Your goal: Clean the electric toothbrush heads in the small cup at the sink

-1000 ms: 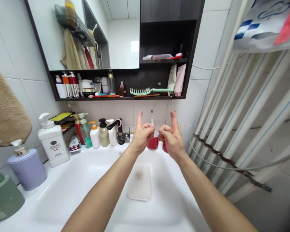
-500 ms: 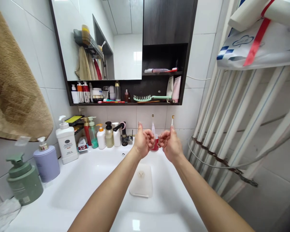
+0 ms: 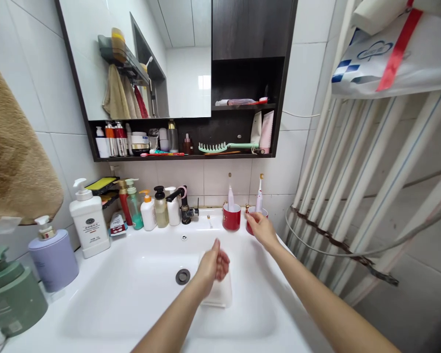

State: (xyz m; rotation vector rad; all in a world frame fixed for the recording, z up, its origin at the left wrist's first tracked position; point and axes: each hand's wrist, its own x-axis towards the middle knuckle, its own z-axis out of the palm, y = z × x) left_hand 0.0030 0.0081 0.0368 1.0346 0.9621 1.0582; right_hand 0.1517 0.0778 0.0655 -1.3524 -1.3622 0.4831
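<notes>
My right hand point(image 3: 263, 229) is at the right red cup point(image 3: 265, 213), its thumb and fingers closed at the cup's left side by the gold-tipped handle. The hand covers much of that cup. In it stands a white electric toothbrush point(image 3: 259, 198), head up. Lower and to the left, my left hand point(image 3: 213, 264) hovers over the basin with fingers curled in and thumb up, and I see nothing in it. Under it lies a whitish translucent tray point(image 3: 220, 294), partly hidden. A second red cup point(image 3: 231, 219) on the ledge holds another electric toothbrush point(image 3: 231, 196).
A small brush head point(image 3: 209, 221) rests on the ledge by the black faucet point(image 3: 185, 208). Several pump bottles point(image 3: 148, 211) line the left side of the white sink point(image 3: 132, 294). Above hangs a mirror cabinet point(image 3: 183, 159); white pipes point(image 3: 349, 186) run along the right.
My left hand has moved down and toward me, away from the cups. The right hand has come to the right cup. Both cups now show more, and the view has shifted slightly.
</notes>
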